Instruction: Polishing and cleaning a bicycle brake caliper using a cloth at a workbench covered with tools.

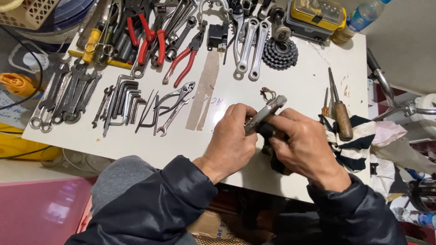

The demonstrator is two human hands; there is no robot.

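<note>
My left hand (232,139) grips a short silver metal part (265,111), a flat arm-like piece, over the front of the white table (290,84). My right hand (305,146) closes on the same part from the right, with a dark rag (271,149) bunched under its fingers. Both hands meet above the table's near edge. A small bent rusty piece (267,94) lies just beyond the silver part. How the far end of the part is shaped is hard to tell.
Spanners (68,95), hex keys (123,100), pliers with red handles (181,61), crank arms (252,45) and a sprocket cluster (280,53) cover the table's far half. A wooden-handled screwdriver (341,113) lies on a striped cloth (356,140) at right. A yellow case (315,13) stands at the back.
</note>
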